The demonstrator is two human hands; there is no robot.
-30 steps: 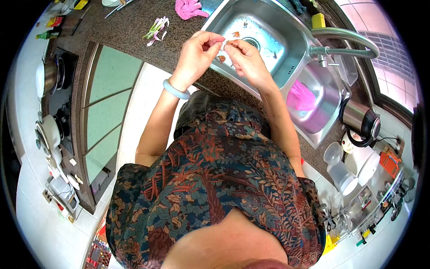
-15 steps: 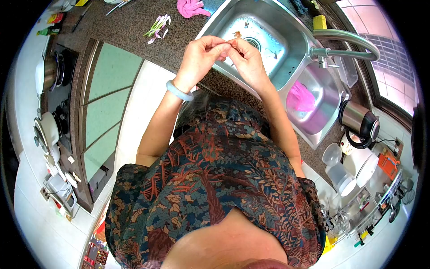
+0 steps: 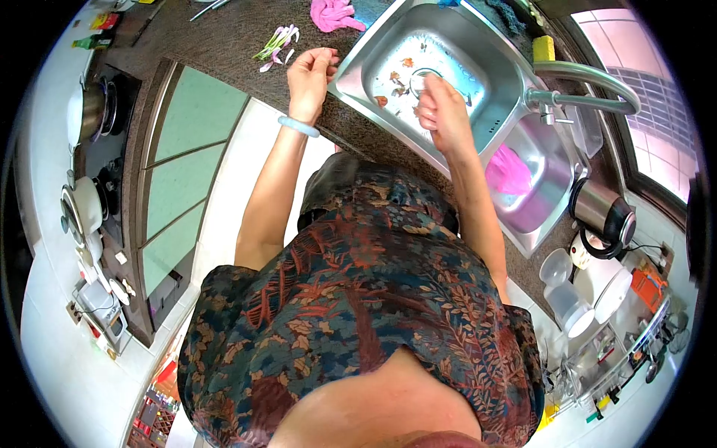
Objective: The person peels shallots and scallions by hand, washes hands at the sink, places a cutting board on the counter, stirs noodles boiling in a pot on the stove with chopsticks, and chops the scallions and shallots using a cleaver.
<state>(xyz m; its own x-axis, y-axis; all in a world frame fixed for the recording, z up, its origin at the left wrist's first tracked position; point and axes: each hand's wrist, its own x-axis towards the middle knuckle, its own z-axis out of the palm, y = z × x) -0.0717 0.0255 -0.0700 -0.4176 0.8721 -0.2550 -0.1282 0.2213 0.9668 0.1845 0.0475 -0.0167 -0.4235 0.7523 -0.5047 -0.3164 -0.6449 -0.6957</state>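
My left hand [image 3: 310, 84] is over the counter edge by the sink's left corner, its fingers pinched together. Whatever it may hold is too small to make out. Over the sink basin [image 3: 478, 56] is my right hand [image 3: 446, 112], fingers curled in; its contents, if any, are hidden. Several brown, papery scraps [image 3: 396, 77] lie on the wet basin floor around the drain [image 3: 426, 75]. Just beyond my left hand, a small pile of slender white and purplish pieces with green ends [image 3: 278, 43] rests on the counter.
A pink cloth or glove [image 3: 334, 15] lies behind the pile; another pink item [image 3: 509, 172] is in the second basin. The faucet [image 3: 582, 101] reaches across at right, near a yellow sponge [image 3: 544, 49] and a kettle [image 3: 601, 213]. A stove [image 3: 112, 157] is at left.
My hands, together over the sink's near edge before, have parted: the left moved left toward the pile, the right moved right over the basin. More brown scraps now show in the sink.
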